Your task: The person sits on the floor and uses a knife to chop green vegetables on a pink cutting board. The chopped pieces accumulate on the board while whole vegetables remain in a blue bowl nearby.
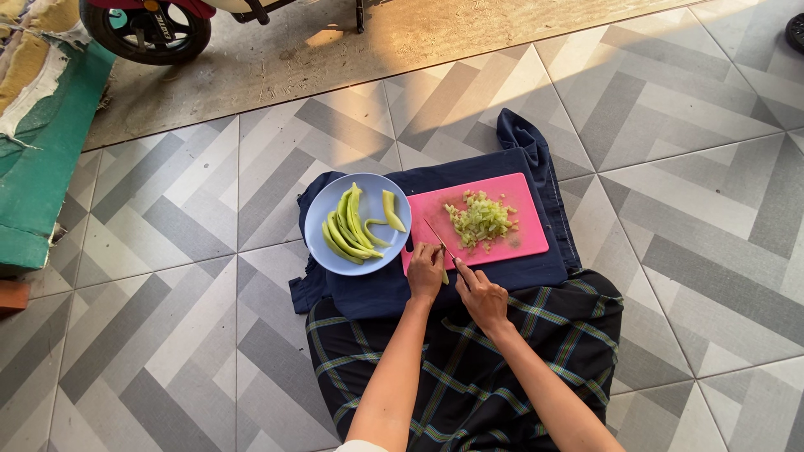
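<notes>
Right hand [481, 295] is clenched around the handle of a thin-bladed kitchen knife [439, 241]; blade runs up and to the left from the grip, tip over the near-left part of the flat pink plastic cutting board [529, 238]. Left hand [425, 272] sits just left of the knife hand, fingers curled and pinching a small green vegetable strip [444, 261] against the board's near-left edge — only a sliver of the strip shows between the two hands, so its length is hard to tell. Blade passes right beside the left fingertips.

Just beyond the knife tip, to the right — a loose pile of pale green chopped vegetable pieces [481, 219] near the board's centre, a few stray bits around it. Left of the left hand, touching or nearly touching the board's left edge, sits a round light-blue plate [321, 219] holding long curved green vegetable strips [352, 226], most bunched together, one lying apart on the plate's right side.

Board and plate both rest on a folded dark navy cloth [469, 283] spread on the grey chevron-pattern tiled floor [167, 251]. Below the wrists, a dark plaid garment [469, 377] covers the person's lap.

Far from the grip, top left: a small wheel of a red vehicle [146, 33] on bare concrete, and a worn green cushion edge [42, 159].
</notes>
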